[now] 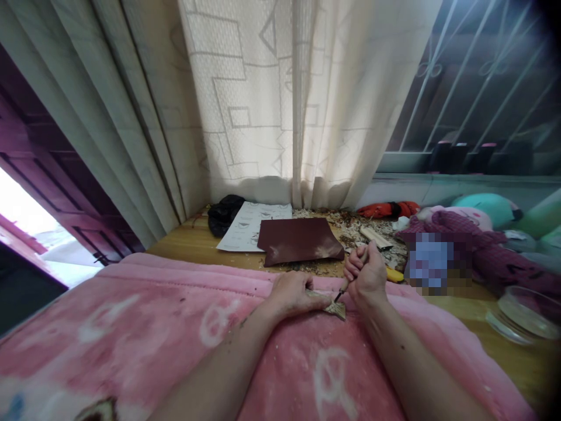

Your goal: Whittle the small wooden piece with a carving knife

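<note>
sleeves: none, both forearms bare
left hand (294, 291): bare, no ring
right hand (366, 273): bare, no glove

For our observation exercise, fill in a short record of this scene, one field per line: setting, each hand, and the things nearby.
Setting: pink blanket over the lap, beside a wooden floor and a pale curtain
Left hand: presses down a small wooden piece
Right hand: fist closed on a carving tool, tip at the wooden piece
Nearby: dark sandpaper sheet, printed paper, wood shavings, glass dish
</note>
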The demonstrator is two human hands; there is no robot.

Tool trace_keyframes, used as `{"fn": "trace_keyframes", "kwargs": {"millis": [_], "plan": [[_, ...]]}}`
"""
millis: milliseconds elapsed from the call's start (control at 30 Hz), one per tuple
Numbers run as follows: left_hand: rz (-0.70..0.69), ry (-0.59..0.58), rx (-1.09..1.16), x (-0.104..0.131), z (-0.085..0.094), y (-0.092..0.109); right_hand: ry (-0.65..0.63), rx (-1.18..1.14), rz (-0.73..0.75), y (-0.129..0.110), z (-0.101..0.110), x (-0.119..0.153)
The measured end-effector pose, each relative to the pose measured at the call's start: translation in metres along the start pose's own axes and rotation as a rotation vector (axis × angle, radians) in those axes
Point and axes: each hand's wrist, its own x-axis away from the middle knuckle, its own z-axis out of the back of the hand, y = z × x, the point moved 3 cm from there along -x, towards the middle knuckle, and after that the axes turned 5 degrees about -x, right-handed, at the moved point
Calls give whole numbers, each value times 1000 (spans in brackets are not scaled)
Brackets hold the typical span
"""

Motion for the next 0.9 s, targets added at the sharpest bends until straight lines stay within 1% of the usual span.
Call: {"fn": "trace_keyframes", "kwargs": {"millis": [267, 433, 533, 733, 900], "plan": [[-3, -15, 38, 0, 1, -1, -7, 3, 2, 0, 0, -1], [-29, -50, 94, 0, 1, -4, -13, 15, -3, 1, -1, 0], [-58, -60, 137, 0, 2, -6, -17, 17, -9, 1, -1, 1], [-175, -110, 205, -1, 4, -10, -19, 12, -14, 1, 0, 3], [-188, -124, 252, -2, 3, -12, -29, -3, -20, 2, 0, 3]]}}
